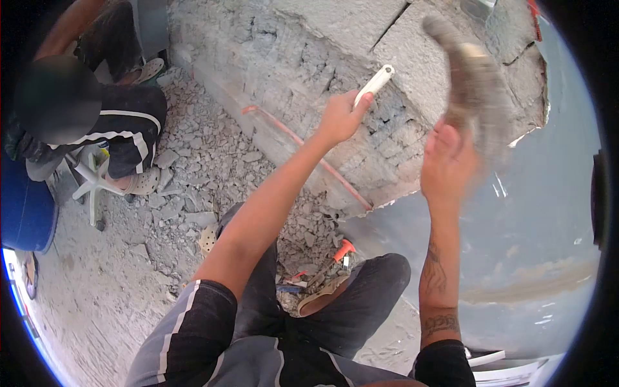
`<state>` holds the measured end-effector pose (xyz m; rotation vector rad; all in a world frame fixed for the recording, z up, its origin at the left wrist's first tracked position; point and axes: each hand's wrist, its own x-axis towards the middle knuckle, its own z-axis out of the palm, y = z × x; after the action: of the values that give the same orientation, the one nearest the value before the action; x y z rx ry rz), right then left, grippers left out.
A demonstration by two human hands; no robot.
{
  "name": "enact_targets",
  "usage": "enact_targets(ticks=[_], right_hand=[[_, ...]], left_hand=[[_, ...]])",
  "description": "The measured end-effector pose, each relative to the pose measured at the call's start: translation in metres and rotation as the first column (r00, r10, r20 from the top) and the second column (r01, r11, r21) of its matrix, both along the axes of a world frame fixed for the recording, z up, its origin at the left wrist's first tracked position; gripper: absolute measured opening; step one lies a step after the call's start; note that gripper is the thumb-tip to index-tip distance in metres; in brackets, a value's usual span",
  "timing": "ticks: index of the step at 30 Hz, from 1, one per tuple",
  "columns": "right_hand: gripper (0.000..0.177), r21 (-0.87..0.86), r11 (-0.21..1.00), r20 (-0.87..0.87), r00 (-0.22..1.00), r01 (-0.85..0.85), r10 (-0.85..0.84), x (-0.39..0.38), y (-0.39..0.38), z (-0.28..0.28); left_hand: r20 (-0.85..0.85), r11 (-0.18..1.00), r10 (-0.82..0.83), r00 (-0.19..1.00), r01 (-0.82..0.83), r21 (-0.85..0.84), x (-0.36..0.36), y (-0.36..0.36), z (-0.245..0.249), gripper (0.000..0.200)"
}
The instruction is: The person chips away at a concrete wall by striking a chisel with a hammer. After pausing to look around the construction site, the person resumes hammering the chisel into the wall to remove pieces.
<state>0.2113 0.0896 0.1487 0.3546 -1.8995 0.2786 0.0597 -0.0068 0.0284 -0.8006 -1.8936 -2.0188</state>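
Facing both hands, broken masonry (290, 71): the cracked, pitted grey face spreads beyond and under the two grips.
Smooth grey surface (516, 226): right of the right grip and nearer the body, its upper edge meeting the masonry.
Rubble (206, 148): loose chunks left of the left grip, reaching down between the wearer's legs.
Other person (122, 109): seated well left of both grips, on a stool with a white base (97, 184).
Blue drum (26, 209): farther left and nearer the body than the left grip, just beside that person.
Blurred tool (474, 84): rises above the right grip; its kind cannot be told.
Right hand (451, 161): fingers closed around the tool's lower part, hand blurred too.
Left hand (345, 117): clenched around the white handle, thumb against it.
Orange-pink rod (322, 164): slants across the masonry, passing behind the left forearm.
White handle (374, 85): its holed end juts up and right from the left fist; the rest is hidden.
Orange-handled tool (343, 250): on the rubble, below both grips.
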Motion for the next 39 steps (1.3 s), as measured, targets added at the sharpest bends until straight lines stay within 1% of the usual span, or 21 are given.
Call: enact_targets(ticks=[1,2,3,7,9,10,11,14,15,16,18,20,22,24,26,28,29,30,32,34,39], right_hand=[[0.041,0.151,0.986,-0.162,0.986,0.065,-0.041,-0.009,0.003,-0.002],[0.041,0.166,0.952,0.179,0.941,0.259,-0.287,-0.010,0.003,-0.003],[0.041,0.246,0.874,0.482,0.729,0.419,-0.485,-0.011,0.002,-0.002],[0.042,0.287,0.858,0.484,0.709,0.425,-0.513,-0.008,-0.016,0.025],[0.044,0.058,0.951,0.448,0.843,0.304,-0.297,0.011,-0.037,0.040],[0.044,0.058,0.951,0.448,0.844,0.303,-0.296,0.009,-0.036,0.037],[0.044,-0.061,0.985,0.312,0.940,0.162,-0.135,0.005,-0.032,0.031],[0.048,0.049,0.994,0.140,0.985,0.094,-0.101,-0.006,-0.007,0.000],[0.050,0.153,0.936,0.414,0.840,0.316,-0.351,-0.020,-0.003,0.004],[0.051,0.315,0.819,0.610,0.558,0.480,-0.562,-0.028,0.002,0.007],[0.054,0.280,0.843,0.575,0.623,0.460,-0.530,-0.027,0.008,0.010],[0.055,0.022,0.913,0.640,0.696,0.406,-0.325,-0.010,0.006,0.009],[0.054,-0.090,0.908,0.613,0.742,0.408,-0.273,0.004,0.010,0.006],[0.053,-0.206,0.888,0.582,0.781,0.412,-0.228,0.022,0.012,-0.001],[0.050,-0.562,0.761,0.568,0.820,0.323,0.072,0.039,0.012,-0.008],[0.050,-0.632,0.724,0.515,0.848,0.276,0.127,0.047,0.022,-0.030],[0.050,-0.695,0.682,0.458,0.871,0.227,0.177,0.051,0.028,-0.046],[0.050,-0.705,0.672,0.450,0.875,0.226,0.178,0.054,0.034,-0.063],[0.053,-0.836,0.519,0.351,0.901,0.178,0.257,0.062,0.043,-0.101],[0.058,-0.859,0.496,0.285,0.922,0.124,0.263,0.073,0.052,-0.146],[0.071,-0.918,0.395,0.101,0.945,-0.031,0.311,0.096,0.065,-0.192]], left_hand=[[-0.004,1.000,-0.002,1.000,0.002,0.006,0.000,0.001,-0.001,0.059],[0.000,1.000,-0.008,1.000,0.008,0.001,0.002,0.002,-0.003,0.059],[-0.047,1.000,0.019,0.999,-0.018,0.016,0.001,0.003,-0.002,0.059],[-0.047,0.999,0.037,0.998,-0.036,0.021,0.003,0.003,-0.001,0.060],[-0.018,1.000,0.012,1.000,-0.012,0.014,0.003,0.002,-0.002,0.060],[-0.001,1.000,-0.005,1.000,0.005,0.007,0.000,0.001,-0.001,0.059],[-0.002,1.000,-0.005,1.000,0.005,0.005,-0.001,0.000,-0.001,0.059],[-0.027,1.000,0.002,1.000,-0.002,0.015,0.001,0.000,-0.003,0.059],[-0.042,1.000,0.025,0.999,-0.026,-0.016,0.001,-0.001,-0.002,0.059],[-0.056,0.998,0.043,0.998,-0.045,-0.046,0.004,0.000,-0.002,0.059],[-0.023,0.996,0.028,0.999,-0.029,-0.085,0.010,-0.001,-0.004,0.059],[0.032,0.994,0.035,0.999,-0.032,-0.109,0.005,-0.001,-0.007,0.060],[0.072,0.970,0.040,0.997,-0.021,-0.244,-0.007,-0.003,-0.011,0.059],[0.131,0.975,0.045,0.990,-0.015,-0.221,-0.015,-0.003,-0.020,0.060],[0.186,0.980,0.055,0.981,-0.017,-0.199,-0.020,-0.007,-0.021,0.060],[0.410,0.989,-0.003,0.912,0.063,-0.132,-0.018,-0.016,-0.011,0.060],[0.406,0.988,-0.001,0.914,0.065,-0.143,-0.014,-0.019,-0.006,0.060],[0.371,0.992,0.009,0.928,0.039,-0.121,-0.009,-0.022,-0.001,0.062],[0.323,0.993,0.004,0.946,0.034,-0.110,0.001,-0.023,0.006,0.065],[-0.024,0.975,0.125,0.992,-0.127,-0.184,0.011,-0.020,0.010,0.060],[-0.131,0.950,-0.102,0.986,0.058,-0.307,0.045,-0.004,0.022,0.053]])
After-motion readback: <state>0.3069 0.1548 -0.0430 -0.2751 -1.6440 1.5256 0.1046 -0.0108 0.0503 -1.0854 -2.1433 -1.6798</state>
